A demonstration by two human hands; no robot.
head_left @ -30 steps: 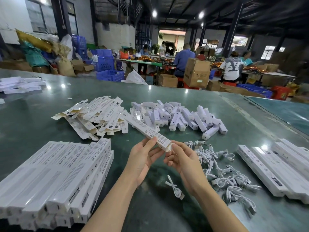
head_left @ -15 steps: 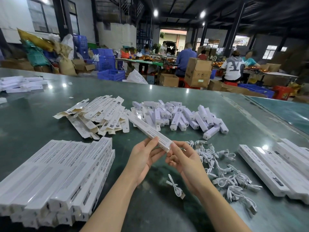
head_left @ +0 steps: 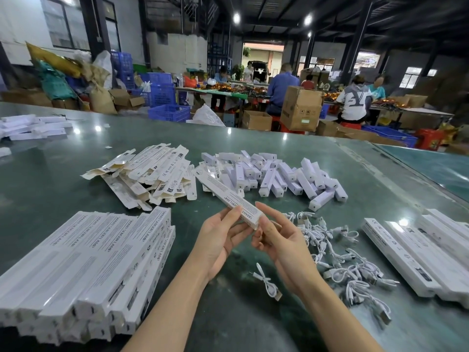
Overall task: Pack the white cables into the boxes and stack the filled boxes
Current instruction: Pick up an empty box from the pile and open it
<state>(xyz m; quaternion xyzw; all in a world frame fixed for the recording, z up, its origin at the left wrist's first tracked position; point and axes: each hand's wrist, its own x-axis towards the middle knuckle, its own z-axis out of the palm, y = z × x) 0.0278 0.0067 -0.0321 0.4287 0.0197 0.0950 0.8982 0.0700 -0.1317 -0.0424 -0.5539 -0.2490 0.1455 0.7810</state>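
1. Your L hand (head_left: 220,239) & R hand (head_left: 280,241): both grips pinch the near end of one long box (head_left: 228,198), held above the desk (head_left: 50,179).
2. White cables (head_left: 337,252) lie piled on the desk, R of your hands.
3. Filled boxes (head_left: 83,260) sit stacked at L.

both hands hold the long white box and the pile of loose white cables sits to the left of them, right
Not quite. Left hand and right hand do hold the long white box, but the pile of loose white cables sits to their right, as the head view shows.
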